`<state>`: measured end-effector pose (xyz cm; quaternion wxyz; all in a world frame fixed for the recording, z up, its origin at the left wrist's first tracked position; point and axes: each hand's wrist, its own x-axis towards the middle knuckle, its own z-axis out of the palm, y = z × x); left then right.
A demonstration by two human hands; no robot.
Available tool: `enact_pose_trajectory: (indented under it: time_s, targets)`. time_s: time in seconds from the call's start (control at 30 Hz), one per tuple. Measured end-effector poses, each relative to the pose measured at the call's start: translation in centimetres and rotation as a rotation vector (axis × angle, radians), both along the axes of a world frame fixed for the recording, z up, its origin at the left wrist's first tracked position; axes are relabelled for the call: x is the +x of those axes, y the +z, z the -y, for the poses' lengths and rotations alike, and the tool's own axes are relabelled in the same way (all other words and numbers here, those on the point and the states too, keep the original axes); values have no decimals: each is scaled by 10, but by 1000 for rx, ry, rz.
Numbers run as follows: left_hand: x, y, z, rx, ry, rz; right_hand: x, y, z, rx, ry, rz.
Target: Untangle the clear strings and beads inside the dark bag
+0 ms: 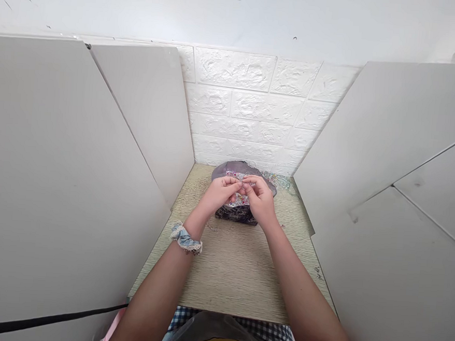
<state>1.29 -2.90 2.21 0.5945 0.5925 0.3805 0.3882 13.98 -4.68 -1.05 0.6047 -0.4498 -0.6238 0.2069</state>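
Over the dark container (235, 215), the left hand (221, 192) and the right hand (262, 198) come together, thumbs and forefingers closed in a pinch with the tips all but meeting; whatever sits between them is too small to tell. Below the fingers, small multicoloured beads (233, 202) show inside the container, and a greyish cover (230, 166) spreads around its far side. On the near left of the container, a pale blue scrunchie (187, 239) with lacy edges circles the left wrist. Just right of the container and near the wall lies a loose heap of clear and pale green strands (285, 183).

Beneath the container runs the tabletop (236, 264), yellowish, with fine streaky wood grain. Well to the right of the container, and nearer the person, tiny shiny pieces (317, 270) lie close to the table's edge. Behind the container rises a white wall (251, 107), embossed like brick, with a smooth stretch above carrying a few dark scuffs. Left of the container stand pale grey panels (56, 169); right of it stand more grey panels (386, 135) with clear seams. Nearer the person than the container are a checked cloth (278, 334) and, far to its left, a black strap (45, 321)
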Motion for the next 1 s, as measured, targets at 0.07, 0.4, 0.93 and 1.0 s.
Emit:
enact_pose_trajectory:
  time_s: [0.07, 0.4, 0.93, 1.0]
  targets:
    - [0, 0, 0, 7, 4, -7, 0, 0, 0, -1, 6, -13]
    - [0, -3, -2, 65, 41, -59, 2, 3, 0, -169, 49, -219]
    - [2, 4, 3, 57, 56, -89, 1, 1, 0, -225, 81, -204]
    - [2, 3, 3, 57, 53, -83, 1, 2, 0, -231, 85, -203]
